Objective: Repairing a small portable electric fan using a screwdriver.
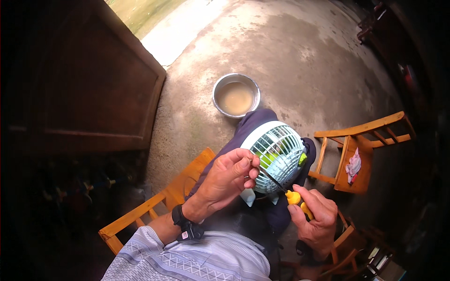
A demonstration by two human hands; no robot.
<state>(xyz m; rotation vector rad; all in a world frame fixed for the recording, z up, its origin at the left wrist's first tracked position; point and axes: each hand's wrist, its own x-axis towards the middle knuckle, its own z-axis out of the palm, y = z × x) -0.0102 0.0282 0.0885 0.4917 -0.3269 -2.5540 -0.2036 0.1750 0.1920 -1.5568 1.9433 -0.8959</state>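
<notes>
"Caged fan (pixel 277 157), pale blue, sitting right there on the lap (pixel 229 142)! Who's gripping what?"

"Right hand (pixel 319 218) closed around a yellow-handled screwdriver (pixel 293 197), its shaft slanting over the fan toward the left hand (pixel 225 177)!"

"And that left one?"

"Thumb and fingers drawn into a pinch near the shaft's end; whether anything tiny sits between them, I can't tell!"

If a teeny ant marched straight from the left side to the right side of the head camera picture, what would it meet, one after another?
Brown wooden panel → black wrist strap → left hand → pale blue caged fan → right hand → wooden chair with a cloth on it.
</notes>
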